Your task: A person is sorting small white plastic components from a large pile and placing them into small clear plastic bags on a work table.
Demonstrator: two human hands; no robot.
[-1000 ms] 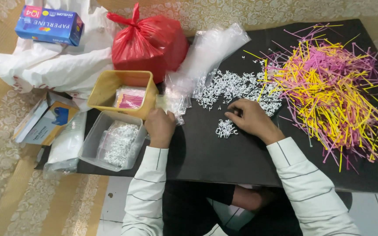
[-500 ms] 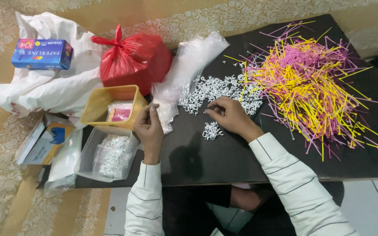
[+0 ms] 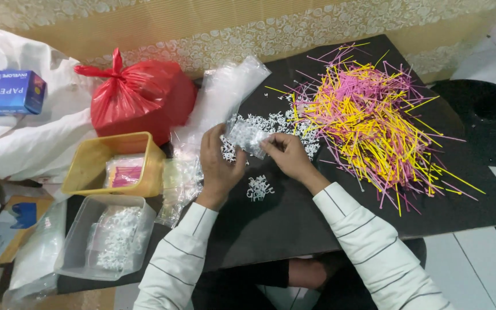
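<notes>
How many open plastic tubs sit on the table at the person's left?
2: a yellow tub just below the red bag, and a clear tub nearer the person, below the yellow one. The white bags may hide others.

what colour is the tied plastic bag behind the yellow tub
Red: the tied plastic bag sits just behind the yellow tub, seen clearly in the head view.

The person is wearing a white long-sleeved top crossed by thin dark lines. Both the left hand (image 3: pixel 218 166) and right hand (image 3: pixel 289 156) are showing bare past the cuffs.
</notes>
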